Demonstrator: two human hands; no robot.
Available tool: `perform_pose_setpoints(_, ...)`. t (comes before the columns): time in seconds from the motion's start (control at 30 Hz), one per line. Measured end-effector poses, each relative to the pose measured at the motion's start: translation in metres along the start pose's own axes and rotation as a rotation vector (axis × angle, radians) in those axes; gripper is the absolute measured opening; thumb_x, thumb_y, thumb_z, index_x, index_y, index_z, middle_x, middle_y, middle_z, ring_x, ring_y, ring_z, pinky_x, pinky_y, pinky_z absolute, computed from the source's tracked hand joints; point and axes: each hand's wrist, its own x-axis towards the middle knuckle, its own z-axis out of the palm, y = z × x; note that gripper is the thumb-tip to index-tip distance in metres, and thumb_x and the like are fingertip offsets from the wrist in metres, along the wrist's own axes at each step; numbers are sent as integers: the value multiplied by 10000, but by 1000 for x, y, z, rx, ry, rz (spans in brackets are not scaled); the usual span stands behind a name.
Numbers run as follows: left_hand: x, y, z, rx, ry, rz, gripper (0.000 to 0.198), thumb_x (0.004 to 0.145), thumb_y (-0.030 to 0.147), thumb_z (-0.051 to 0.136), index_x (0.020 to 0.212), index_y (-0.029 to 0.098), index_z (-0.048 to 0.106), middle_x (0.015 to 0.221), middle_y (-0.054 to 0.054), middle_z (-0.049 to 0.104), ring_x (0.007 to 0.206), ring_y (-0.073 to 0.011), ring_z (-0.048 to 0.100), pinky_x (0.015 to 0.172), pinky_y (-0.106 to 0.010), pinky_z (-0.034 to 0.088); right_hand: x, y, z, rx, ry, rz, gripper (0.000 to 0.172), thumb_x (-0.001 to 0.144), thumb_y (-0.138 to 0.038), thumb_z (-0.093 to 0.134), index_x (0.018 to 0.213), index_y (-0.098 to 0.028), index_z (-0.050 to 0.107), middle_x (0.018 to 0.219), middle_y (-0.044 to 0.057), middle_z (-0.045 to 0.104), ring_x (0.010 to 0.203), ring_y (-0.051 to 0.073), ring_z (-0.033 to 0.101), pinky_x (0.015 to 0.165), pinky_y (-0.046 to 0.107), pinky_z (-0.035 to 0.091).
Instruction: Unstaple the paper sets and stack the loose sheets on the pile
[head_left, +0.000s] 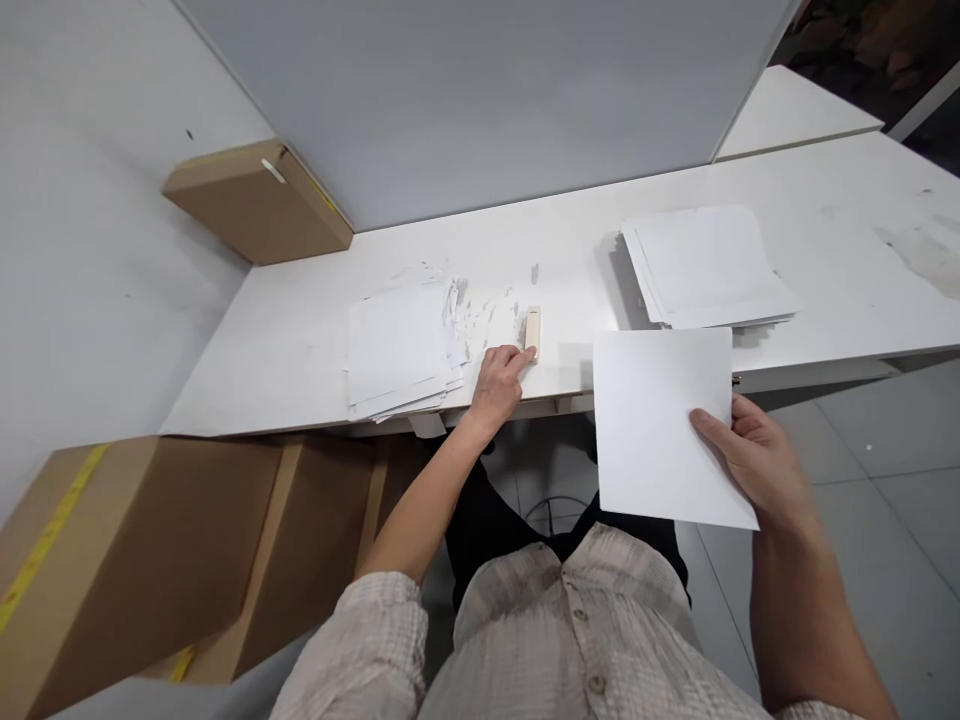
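Observation:
My left hand [499,384] is at the table's front edge, fingers curled, gripping the near end of a small cream-coloured stapler [532,330] that lies lengthwise on the tabletop. In my right hand [757,450] is a white sheet of paper [660,420], thumb on top and the other fingers partly hidden by it. The sheet extends past the table edge over my lap. Left of the stapler lies an uneven stack of white papers [397,345]. A second paper stack [701,265] rests on the right, just behind the held sheet.
The white table [570,230] meets a grey panel [487,100] at the back. A cardboard box [262,205] sits in its left corner. Larger cardboard boxes [202,520] with yellow tape stand below on the left. Grey scuffs mark the tabletop near the stapler.

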Motion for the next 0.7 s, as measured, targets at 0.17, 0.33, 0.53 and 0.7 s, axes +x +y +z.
perform_pose_setpoints(0.17,0,0,1,16,-1,15,480,801,-49,323,1138,169,584,922,-86,560,901,-194,476,818,-320,436,-1,0,3,24,13,16,348,669,-368,730,989,-255,653,808,19,703,601,188,639,541,305,538)
perform_pose_setpoints(0.33,0,2,-3,-7,-21,-22,508,788,-44,323,1182,181,550,964,-82,590,928,-201,490,840,-335,439,1,-15,-3,-3,70,-27,371,653,-366,734,986,-228,648,815,42,701,602,180,630,522,284,518)
perform_pose_setpoints(0.53,2,6,-8,-56,-45,-32,546,797,-24,315,1276,194,465,1090,-73,597,1002,-203,498,893,-350,426,35,-65,-27,-191,341,-280,310,676,-248,696,974,-165,672,878,97,692,613,132,594,554,283,474)
perform_pose_setpoints(0.7,1,5,-8,-76,-32,-14,615,778,-27,309,1357,169,375,1027,-90,610,965,-207,494,883,-353,429,98,-117,-49,-355,459,-356,372,699,-218,646,1034,-57,664,962,131,686,670,97,567,610,299,399)
